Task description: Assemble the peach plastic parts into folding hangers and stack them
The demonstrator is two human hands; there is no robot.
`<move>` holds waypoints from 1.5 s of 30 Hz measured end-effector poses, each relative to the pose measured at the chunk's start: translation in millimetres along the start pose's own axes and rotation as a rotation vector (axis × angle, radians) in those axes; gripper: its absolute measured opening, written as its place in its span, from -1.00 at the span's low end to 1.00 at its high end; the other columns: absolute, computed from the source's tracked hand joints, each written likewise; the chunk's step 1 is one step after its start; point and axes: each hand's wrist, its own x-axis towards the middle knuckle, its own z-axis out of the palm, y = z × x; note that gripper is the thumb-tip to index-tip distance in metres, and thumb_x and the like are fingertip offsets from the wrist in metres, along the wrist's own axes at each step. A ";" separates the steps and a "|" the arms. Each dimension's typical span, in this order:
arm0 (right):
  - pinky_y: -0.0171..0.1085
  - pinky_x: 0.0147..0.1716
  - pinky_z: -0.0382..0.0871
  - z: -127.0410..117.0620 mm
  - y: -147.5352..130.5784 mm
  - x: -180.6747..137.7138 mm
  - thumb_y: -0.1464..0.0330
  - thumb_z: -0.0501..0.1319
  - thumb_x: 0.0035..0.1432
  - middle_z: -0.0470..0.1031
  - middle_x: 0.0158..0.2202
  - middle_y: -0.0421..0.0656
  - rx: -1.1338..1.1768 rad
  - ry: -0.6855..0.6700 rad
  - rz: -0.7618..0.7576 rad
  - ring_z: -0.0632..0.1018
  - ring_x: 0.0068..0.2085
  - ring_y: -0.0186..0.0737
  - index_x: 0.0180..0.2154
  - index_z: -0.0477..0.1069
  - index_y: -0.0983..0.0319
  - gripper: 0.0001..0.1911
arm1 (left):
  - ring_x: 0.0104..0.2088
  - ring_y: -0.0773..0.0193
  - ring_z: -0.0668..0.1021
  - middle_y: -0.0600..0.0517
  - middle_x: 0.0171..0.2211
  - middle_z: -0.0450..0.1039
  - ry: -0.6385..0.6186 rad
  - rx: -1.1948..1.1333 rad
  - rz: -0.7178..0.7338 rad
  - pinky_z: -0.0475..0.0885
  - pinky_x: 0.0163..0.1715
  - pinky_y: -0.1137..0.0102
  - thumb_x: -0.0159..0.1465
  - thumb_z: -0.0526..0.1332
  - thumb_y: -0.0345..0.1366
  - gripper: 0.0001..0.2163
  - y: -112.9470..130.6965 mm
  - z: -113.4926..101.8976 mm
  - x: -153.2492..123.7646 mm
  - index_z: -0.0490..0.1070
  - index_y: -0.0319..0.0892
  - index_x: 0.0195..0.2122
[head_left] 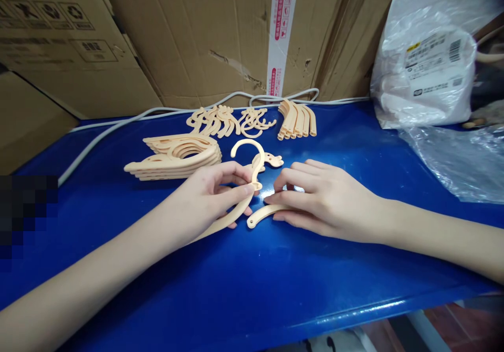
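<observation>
My left hand is closed on a cream plastic hanger hook where it meets a curved hanger arm. The hook curls upward, and the arm slopes down to the left, partly hidden under my wrist. On the right, my right hand pinches a second curved hanger arm, whose holed end points left toward the hook. The two arms are apart. Just behind my left fingers lies a small cream piece with holes and a rounded head-like end.
Cream frame pieces are stacked left. Behind lie loose hooks, curved pieces and several hanger arms on the blue table. A white cable, cardboard boxes and a plastic-wrapped package border it.
</observation>
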 end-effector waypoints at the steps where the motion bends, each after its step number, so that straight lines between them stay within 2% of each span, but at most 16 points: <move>1: -0.21 -0.30 0.22 0.5 -0.2 0.2 0.29 0.03 0.43 0.53 -0.24 -0.06 -0.019 -0.003 -0.009 0.41 -0.30 -0.18 -0.21 0.55 0.26 -0.66 | -0.45 0.27 0.64 0.07 -0.44 0.55 0.002 -0.006 -0.012 0.54 -0.61 0.52 0.26 0.25 -0.20 -0.86 -0.2 0.0 0.4 0.43 -0.14 -0.25; 6: -0.20 -0.29 0.21 2.9 0.4 0.4 0.43 0.01 0.41 0.52 -0.27 -0.07 -0.037 -0.009 -0.007 0.42 -0.27 -0.15 -0.21 0.50 0.31 -0.71 | -0.39 0.23 0.67 0.03 -0.25 0.56 0.011 -0.026 -0.042 0.54 -0.64 0.51 0.21 0.28 -0.20 -0.83 -1.3 -0.4 2.8 0.42 -0.13 -0.23; 16: -0.26 -0.36 0.23 2.9 3.6 -1.0 0.56 -0.05 0.31 0.46 -0.39 -0.09 -0.001 0.071 0.010 0.37 -0.41 -0.21 -0.27 0.43 0.34 -0.71 | -0.41 0.31 0.65 0.11 -0.26 0.50 0.024 -0.113 -0.118 0.55 -0.63 0.58 0.19 0.34 -0.22 -0.82 5.5 2.4 1.0 0.46 -0.12 -0.20; 20: -0.29 -0.38 0.27 4.0 3.9 -3.2 0.53 -0.07 0.36 0.56 -0.31 -0.07 0.037 0.082 0.052 0.50 -0.39 -0.23 -0.17 0.41 0.35 -0.72 | -0.40 0.34 0.64 0.11 -0.23 0.51 0.011 -0.126 -0.112 0.53 -0.62 0.61 0.20 0.35 -0.20 -0.79 4.1 2.0 0.4 0.48 -0.10 -0.16; 23: -0.31 -0.44 0.25 4.5 3.6 -4.4 0.33 -0.05 0.47 0.61 -0.32 -0.11 0.059 0.079 0.086 0.58 -0.38 -0.25 -0.09 0.38 0.32 -0.72 | -0.40 0.37 0.63 0.12 -0.23 0.53 0.003 -0.138 -0.111 0.53 -0.60 0.62 0.19 0.37 -0.19 -0.79 3.5 2.0 0.1 0.49 -0.10 -0.18; 26: -0.31 -0.51 0.19 4.3 2.6 -4.5 0.15 0.01 0.45 0.59 -0.40 -0.18 0.035 0.076 0.071 0.59 -0.43 -0.28 -0.15 0.40 0.28 -0.64 | -0.41 0.35 0.61 0.11 -0.27 0.53 0.023 -0.149 -0.126 0.54 -0.61 0.60 0.17 0.38 -0.20 -0.80 4.5 2.8 -0.2 0.50 -0.13 -0.22; 30: -0.31 -0.50 0.18 4.3 1.9 -3.7 0.22 0.00 0.46 0.56 -0.44 -0.21 -0.001 0.046 0.068 0.56 -0.47 -0.32 -0.28 0.42 0.26 -0.64 | -0.44 0.35 0.58 0.11 -0.42 0.52 0.023 -0.191 -0.153 0.54 -0.63 0.60 0.14 0.39 -0.19 -0.79 6.6 4.3 -1.0 0.50 -0.17 -0.27; 33: -0.32 -0.46 0.22 5.2 2.8 -3.7 0.23 0.01 0.46 0.57 -0.42 -0.21 -0.002 0.040 0.073 0.57 -0.45 -0.33 -0.28 0.45 0.26 -0.64 | -0.49 0.37 0.54 0.13 -0.51 0.50 0.012 -0.237 -0.179 0.53 -0.65 0.60 0.15 0.41 -0.15 -0.76 6.5 5.0 -1.7 0.49 -0.16 -0.27; 40: -0.31 -0.39 0.29 6.6 5.5 -4.3 0.23 0.04 0.45 0.62 -0.34 -0.23 -0.045 0.050 0.080 0.59 -0.39 -0.33 -0.19 0.49 0.23 -0.69 | -0.54 0.37 0.56 0.13 -0.50 0.52 -0.011 -0.299 -0.204 0.51 -0.71 0.60 0.22 0.37 -0.16 -0.82 2.4 5.8 -3.3 0.55 -0.09 -0.21; 45: -0.29 -0.40 0.27 5.1 4.6 -3.5 0.22 0.04 0.45 0.57 -0.41 -0.24 -0.146 0.097 0.041 0.52 -0.46 -0.32 -0.25 0.51 0.24 -0.65 | -0.51 0.33 0.58 0.13 -0.50 0.49 -0.060 -0.314 -0.246 0.51 -0.73 0.59 0.22 0.38 -0.21 -0.87 3.4 7.1 -2.6 0.56 -0.11 -0.25</move>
